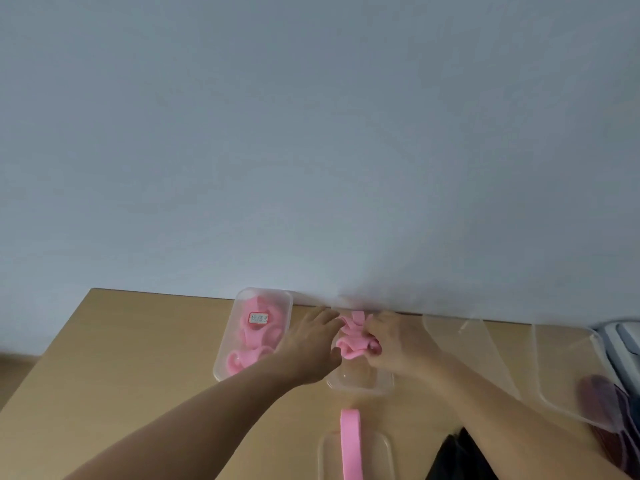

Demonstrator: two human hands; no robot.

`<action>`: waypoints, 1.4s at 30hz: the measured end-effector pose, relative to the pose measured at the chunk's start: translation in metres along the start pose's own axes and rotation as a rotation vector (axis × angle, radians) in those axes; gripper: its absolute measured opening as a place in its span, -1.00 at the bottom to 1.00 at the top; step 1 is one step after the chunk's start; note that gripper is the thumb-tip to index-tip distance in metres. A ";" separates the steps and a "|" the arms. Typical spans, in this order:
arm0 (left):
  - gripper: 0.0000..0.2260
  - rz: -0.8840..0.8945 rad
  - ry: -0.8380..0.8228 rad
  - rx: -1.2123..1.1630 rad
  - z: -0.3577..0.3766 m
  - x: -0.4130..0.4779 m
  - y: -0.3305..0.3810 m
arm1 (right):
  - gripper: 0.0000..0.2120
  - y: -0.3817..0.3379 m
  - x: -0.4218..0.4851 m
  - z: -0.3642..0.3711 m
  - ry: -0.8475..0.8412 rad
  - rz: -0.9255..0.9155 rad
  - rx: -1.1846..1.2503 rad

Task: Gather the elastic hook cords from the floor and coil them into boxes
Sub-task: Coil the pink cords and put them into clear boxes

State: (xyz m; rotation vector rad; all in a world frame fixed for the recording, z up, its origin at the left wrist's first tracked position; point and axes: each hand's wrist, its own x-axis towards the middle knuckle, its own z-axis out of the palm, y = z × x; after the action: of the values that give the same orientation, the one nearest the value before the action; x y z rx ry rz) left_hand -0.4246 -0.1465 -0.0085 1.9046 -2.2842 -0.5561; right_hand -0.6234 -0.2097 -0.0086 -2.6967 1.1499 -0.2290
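Two hands work a bundled pink cord [352, 337] over a clear box [360, 384] on the table [138, 348].

The right hand [398, 344] has its fingers curled round the bundle. The left hand [308, 344] meets the bundle with its fingertips, but blur hides whether they pinch. The hands cover most of the clear box. To its left, a lidded box [252, 336] holds more pink coils behind a label too blurred to read. A second pink cord [350, 441] crosses another box [384, 455], both cut off at the bottom edge. Loose lids [485, 351] lie to the right.
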 end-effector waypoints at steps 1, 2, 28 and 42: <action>-0.55 0.027 0.015 0.027 0.005 0.003 0.000 | -0.82 0.004 0.004 0.006 -0.022 -0.012 -0.022; -0.56 0.047 0.030 0.036 0.009 0.005 0.000 | -0.78 0.007 0.008 0.011 -0.051 -0.013 -0.023; -0.70 -0.057 0.071 0.376 0.034 0.029 0.012 | -0.89 0.008 -0.006 0.044 0.277 0.018 -0.225; -0.89 0.096 0.173 0.441 0.028 0.023 0.013 | -0.76 0.005 0.005 0.029 0.148 0.131 -0.208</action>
State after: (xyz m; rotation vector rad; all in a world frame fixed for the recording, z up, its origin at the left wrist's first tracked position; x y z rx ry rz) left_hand -0.4502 -0.1616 -0.0337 1.9035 -2.5156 0.1360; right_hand -0.6168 -0.2131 -0.0371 -2.8063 1.4625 -0.3080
